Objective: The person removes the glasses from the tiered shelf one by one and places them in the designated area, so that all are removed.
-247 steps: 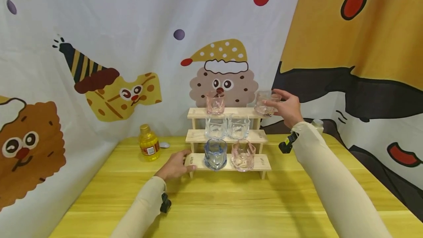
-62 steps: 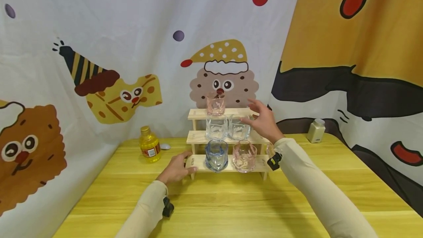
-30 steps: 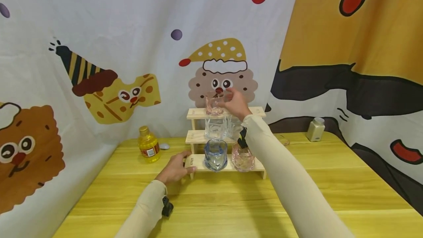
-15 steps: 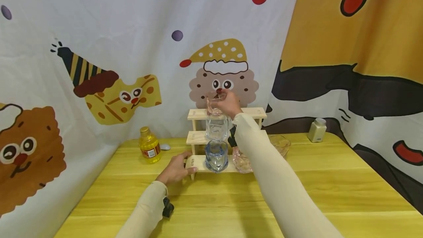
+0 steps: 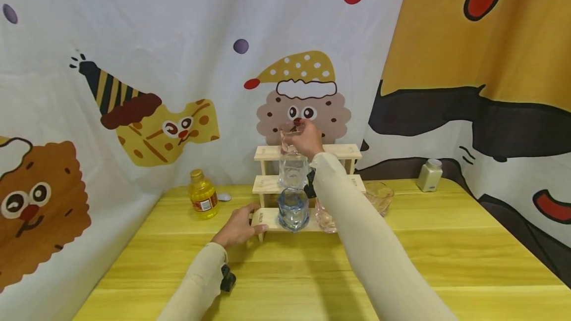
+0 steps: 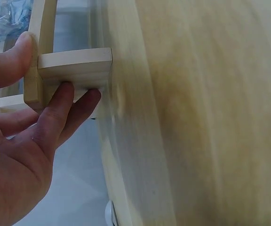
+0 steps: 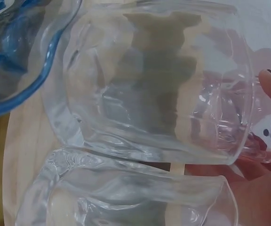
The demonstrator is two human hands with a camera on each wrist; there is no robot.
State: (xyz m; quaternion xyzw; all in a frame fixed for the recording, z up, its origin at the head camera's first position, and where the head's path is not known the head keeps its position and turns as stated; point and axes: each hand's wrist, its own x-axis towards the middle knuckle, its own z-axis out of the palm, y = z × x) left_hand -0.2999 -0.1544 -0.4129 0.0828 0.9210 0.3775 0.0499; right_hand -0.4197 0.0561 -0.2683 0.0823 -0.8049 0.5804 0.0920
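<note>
My left hand [image 5: 236, 227] grips the left end of a three-tier wooden stand [image 5: 267, 183], at its lowest board. In the left wrist view the thumb lies on one side of the wood, the fingers [image 6: 55, 110] on the other. At the top tier's left end, my right hand [image 5: 308, 138] holds a pink glass [image 5: 287, 143] with fingers curled round it. A clear glass [image 5: 292, 172] stands on the middle tier; its neighbour [image 7: 121, 202] shows in the right wrist view. The bottom tier carries a blue glass [image 5: 293, 214] and another pink glass [image 5: 324, 218], partly behind my right sleeve.
On the table [image 5: 276, 276], right of the stand, sits a pale pink glass [image 5: 382, 197]. A white-capped jar [image 5: 430, 176] is at the back right. A yellow oil bottle [image 5: 202, 196] and a white spoon-like piece [image 5: 224, 196] lie back left. A printed curtain [image 5: 187, 24] hangs behind.
My right hand has let go of the pale pink glass, which went from the top tier's right end to the table. It then moved left onto the remaining top-tier pink glass. My left hand stayed put.
</note>
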